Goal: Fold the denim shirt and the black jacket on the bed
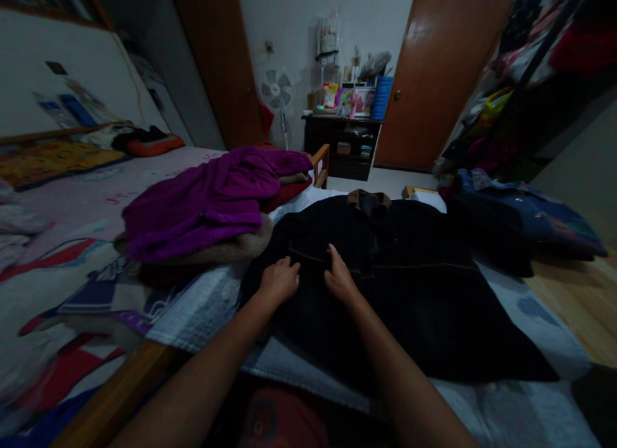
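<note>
My left hand (281, 279) curls and my right hand (341, 277) extends one digit over the matte dark jacket (424, 306); whether either grips fabric, I cannot tell. It lies spread on pale cloth (202, 313), brown collar (357, 199) far, hem flaring near right. Fuzzy purple clothing (226, 191) crowds its left edge; cloth shows along the near side.

V. dim pic, edges blurry & distorted.

The bare left forearm (207, 364) and right forearm (400, 364) extend forward and converge. The left hand (280, 279) is back-side up, fingers (294, 268) partly curled. The right hand (341, 278) is near it, apart, one digit extended forward; its remaining fingers are indistinct.
</note>
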The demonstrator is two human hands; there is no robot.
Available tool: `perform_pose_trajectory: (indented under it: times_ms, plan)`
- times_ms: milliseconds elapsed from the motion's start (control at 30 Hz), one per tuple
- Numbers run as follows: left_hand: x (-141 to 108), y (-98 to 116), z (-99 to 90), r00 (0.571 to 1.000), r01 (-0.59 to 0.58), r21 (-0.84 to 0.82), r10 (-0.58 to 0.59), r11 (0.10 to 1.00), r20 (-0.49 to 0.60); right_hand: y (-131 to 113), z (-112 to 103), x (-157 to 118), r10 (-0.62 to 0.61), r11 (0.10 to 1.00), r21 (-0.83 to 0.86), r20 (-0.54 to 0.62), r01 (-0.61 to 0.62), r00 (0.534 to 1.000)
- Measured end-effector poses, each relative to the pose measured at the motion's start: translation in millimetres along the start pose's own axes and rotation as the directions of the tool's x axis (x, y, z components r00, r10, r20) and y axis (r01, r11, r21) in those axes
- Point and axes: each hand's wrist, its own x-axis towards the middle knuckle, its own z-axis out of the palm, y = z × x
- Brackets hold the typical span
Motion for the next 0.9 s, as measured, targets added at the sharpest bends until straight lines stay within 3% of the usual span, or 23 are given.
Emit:
perform_pose_trajectory:
  times_ms: [100,200,333,433,667,733,800,900]
  plan:
    - [0.0,-2.7,-6.9,0.997,0.001,-0.040,-0.004,0.999,-0.079,12.3,-19.2,-10.6,-0.051,0.994,0.088,-0.075,0.058,0.996]
    - [-0.6,7.2,-8.8,0.982,-0.060,-0.067,0.047,0.996,-0.182,14.6,-31.4,-24.0,-0.089,0.996,-0.011,-0.031,0.088,0.996]
    - [-5.6,31.4,-1.2,0.972,-0.236,-0.140,0.233,0.962,-0.036,7.0,-32.9,-44.5,-0.105,0.974,-0.181,0.184,0.139,0.977]
    - [-11.4,41.8,5.3,0.965,-0.247,-0.141,0.256,0.959,0.052,3.8,-33.6,-60.0,-0.110,0.963,-0.209,0.276,0.171,0.955]
    - [-12.8,50.0,-6.9,0.972,-0.232,-0.094,0.228,0.968,-0.054,7.0,-55.4,-94.5,-0.158,0.981,-0.051,0.328,0.185,0.931]
    - [-10.2,61.2,-14.4,0.969,-0.231,-0.110,0.219,0.967,-0.112,11.2,-66.3,-99.7,-0.170,0.985,0.056,0.303,0.161,0.938]
    - [-7.0,79.0,-20.4,0.947,-0.286,-0.157,0.254,0.945,-0.196,20.6,-78.7,-100.2,-0.125,0.990,0.093,0.193,0.108,0.973]
    - [-0.2,115.2,-22.2,0.880,-0.438,-0.225,0.363,0.871,-0.307,44.9,-97.2,-95.1,-0.008,0.993,-0.119,-0.096,-0.004,0.995]
